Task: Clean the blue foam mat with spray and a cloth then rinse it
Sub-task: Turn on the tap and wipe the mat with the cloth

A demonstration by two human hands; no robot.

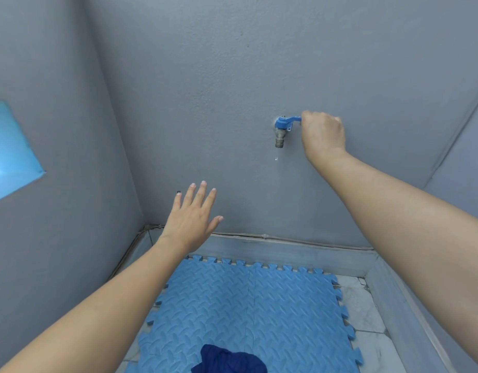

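Blue foam mat (248,313): two interlocking tiles with a raised diamond-plate texture and toothed edges, lying flat on the pale marbled tile floor (366,308) at 6 o'clock. Dark navy cloth (229,359), crumpled, resting on the mat's near edge. Wall tap (281,131) at 1 o'clock: metal spout, blue plastic lever, droplets beneath. Right hand (323,135): fingers closed on the lever. Left hand (192,219): fingers spread, empty, raised before the grey wall (205,76).
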